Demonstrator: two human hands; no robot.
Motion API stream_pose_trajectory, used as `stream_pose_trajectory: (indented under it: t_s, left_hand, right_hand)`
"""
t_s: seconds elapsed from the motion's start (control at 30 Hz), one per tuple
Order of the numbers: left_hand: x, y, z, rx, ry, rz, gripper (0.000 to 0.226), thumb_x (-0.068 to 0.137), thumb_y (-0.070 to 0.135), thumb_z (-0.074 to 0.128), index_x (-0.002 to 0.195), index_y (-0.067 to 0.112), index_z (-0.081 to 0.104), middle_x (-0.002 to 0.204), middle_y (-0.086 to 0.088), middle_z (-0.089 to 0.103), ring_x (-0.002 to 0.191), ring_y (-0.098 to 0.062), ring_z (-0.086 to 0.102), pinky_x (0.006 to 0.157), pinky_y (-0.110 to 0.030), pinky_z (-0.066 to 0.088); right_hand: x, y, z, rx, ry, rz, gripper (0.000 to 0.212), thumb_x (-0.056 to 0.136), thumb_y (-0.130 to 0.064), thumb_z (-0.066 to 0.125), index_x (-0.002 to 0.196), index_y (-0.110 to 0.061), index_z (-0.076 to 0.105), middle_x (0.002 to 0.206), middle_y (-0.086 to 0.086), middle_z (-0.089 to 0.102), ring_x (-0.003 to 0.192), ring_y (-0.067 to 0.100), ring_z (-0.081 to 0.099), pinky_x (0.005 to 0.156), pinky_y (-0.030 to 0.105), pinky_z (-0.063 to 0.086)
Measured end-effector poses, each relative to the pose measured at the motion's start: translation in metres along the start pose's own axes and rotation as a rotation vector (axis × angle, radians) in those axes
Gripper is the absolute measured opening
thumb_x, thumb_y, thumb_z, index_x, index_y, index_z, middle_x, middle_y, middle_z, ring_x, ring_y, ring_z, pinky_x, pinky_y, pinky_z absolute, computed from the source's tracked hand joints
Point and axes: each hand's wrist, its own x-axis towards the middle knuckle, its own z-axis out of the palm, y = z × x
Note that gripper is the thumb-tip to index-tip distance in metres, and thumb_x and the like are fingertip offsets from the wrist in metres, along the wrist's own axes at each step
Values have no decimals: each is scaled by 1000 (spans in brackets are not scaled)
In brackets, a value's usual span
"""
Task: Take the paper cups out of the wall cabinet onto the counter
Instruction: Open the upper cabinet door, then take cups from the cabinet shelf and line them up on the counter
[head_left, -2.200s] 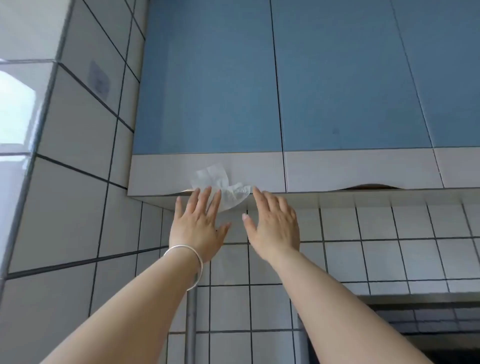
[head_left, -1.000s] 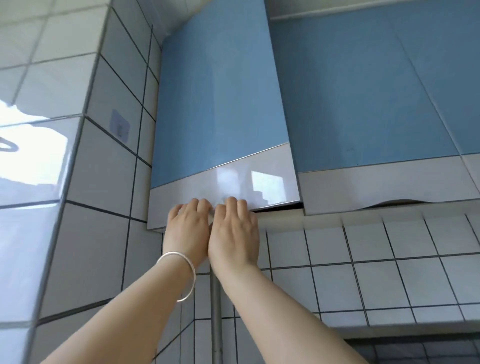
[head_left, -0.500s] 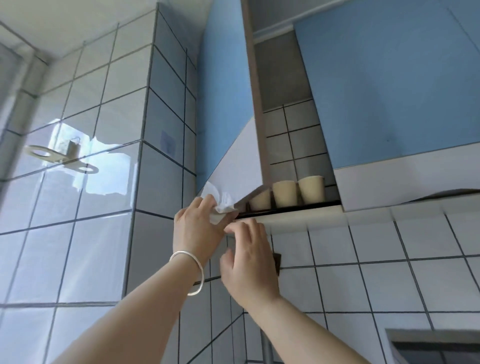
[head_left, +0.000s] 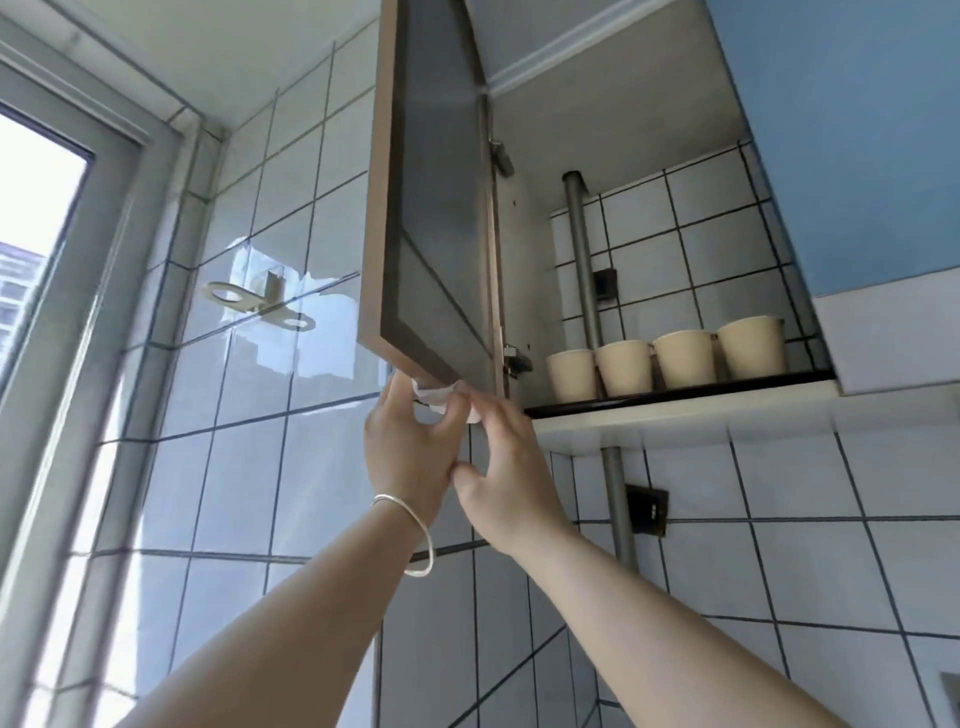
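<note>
Four paper cups (head_left: 662, 358) now visible, cabinet door (head_left: 436, 208) wider open.

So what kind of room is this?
Most likely a home kitchen: a blue wall cabinet with its door swung open, paper cups on its shelf, and white tiled walls.

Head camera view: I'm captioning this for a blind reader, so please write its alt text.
Four cream paper cups stand in a row on the bottom shelf of an open blue wall cabinet. The left hand pinches a crumpled white tissue at the swung-out brown-edged cabinet door's lower corner, with the right hand beside it.
</note>
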Motion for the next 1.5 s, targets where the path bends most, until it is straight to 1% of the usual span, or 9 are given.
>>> stream_pose_trajectory:
  t_s: [0.17,0.57,0.77,0.83,0.97,1.07,1.17,1.33,1.5]
  left_hand:
    - [4,-15,-4,-58,50,-68,7,81,26,60,82,19,56,79,4,66,78,-16,57,66,-18,38]
    - [10,-29,-17,-132,90,-202,8,77,31,58,78,23,58,79,4,65,81,-20,57,83,-32,46]
    - [11,-33,-16,-134,102,-225,14,76,35,58,82,22,60,82,2,66,84,-21,59,81,-36,47]
    - [8,-33,-13,-142,125,-224,14,77,35,59,83,22,59,86,5,64,88,-19,59,81,-32,48]
    - [0,-26,-2,-229,221,-338,19,84,26,62,93,11,56,103,0,51,80,1,54,70,-4,39]
    - [-7,-14,8,-359,284,-433,39,83,23,65,118,10,50,108,-1,49,88,-10,56,78,-16,43]
    - [-20,-4,17,-567,312,-594,43,81,16,68,117,20,45,105,2,53,88,-11,60,76,-18,47]
    - [-42,-5,49,-525,126,-753,18,82,12,58,98,18,57,91,2,65,89,-20,63,77,-29,49]
    - [-40,-6,92,-412,-220,-726,24,79,15,58,102,15,64,102,-9,70,92,-25,66,77,-33,54]
  right_hand:
    - [3,-3,14,15,-17,-14,70,77,2,52,136,-33,41,128,-22,38,119,-9,27,95,1,16]
    - [10,-6,38,91,-53,40,70,76,-5,52,138,-35,42,136,-8,42,133,9,38,109,30,36]
    - [13,-5,39,82,-55,30,69,75,-5,53,136,-36,44,137,-7,42,132,9,39,108,27,36]
    - [14,-4,36,60,-67,23,69,76,-4,52,137,-35,43,138,-7,41,134,8,36,107,23,32]
    - [16,-2,31,57,-75,19,65,77,-1,45,134,-33,49,135,-8,46,133,8,33,109,23,29]
    - [17,1,25,80,-10,39,59,79,0,41,129,-27,55,130,-4,52,129,13,40,108,28,34]
    - [15,7,15,82,44,77,50,78,-14,44,126,-23,54,122,-5,52,121,15,46,103,36,41]
    - [11,28,-2,184,161,237,41,87,-17,53,127,-22,47,110,-2,55,104,18,55,90,35,46]
    - [16,56,-31,60,237,367,40,89,-17,51,128,-17,46,113,1,55,108,20,55,82,25,38]
